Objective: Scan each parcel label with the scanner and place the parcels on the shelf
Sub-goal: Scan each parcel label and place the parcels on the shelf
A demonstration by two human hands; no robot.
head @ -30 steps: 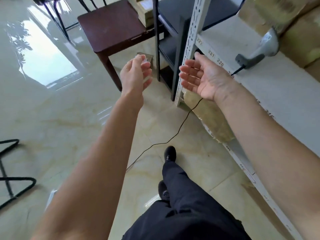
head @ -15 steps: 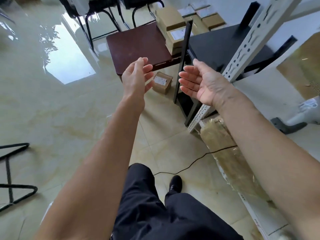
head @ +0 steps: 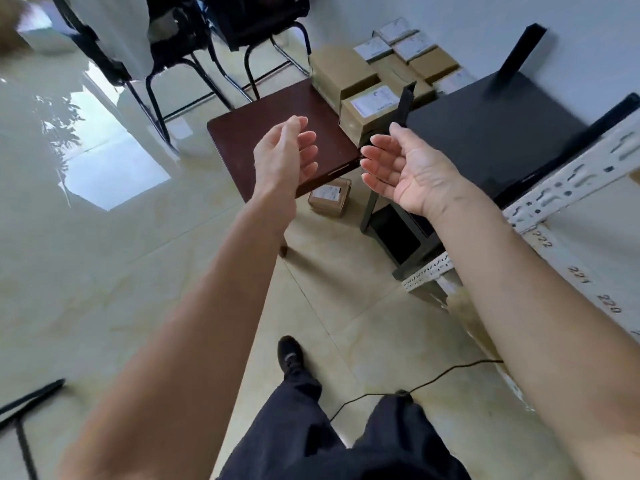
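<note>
My left hand [head: 287,155] and my right hand [head: 405,168] are raised in front of me, palms facing each other, fingers relaxed and holding nothing. Beyond them a stack of cardboard parcels [head: 370,95] with white labels stands on the floor by the wall. One small labelled parcel [head: 329,197] lies on the floor under the edge of a dark wooden stool [head: 249,140]. The white metal shelf [head: 568,188] with numbered tags runs along the right. The scanner is out of view; only its black cable [head: 433,379] trails across the floor.
A black shelf unit [head: 491,133] stands between the parcels and the white shelf. Black chairs [head: 221,57] stand at the back left. A black metal frame [head: 20,420] lies at the lower left. My legs and a black shoe [head: 291,355] are on the glossy tile floor.
The view has swung away from the white shelf and scanner toward the parcel stack, which has come into view. Both hands stay raised and empty, moving forward with me.
</note>
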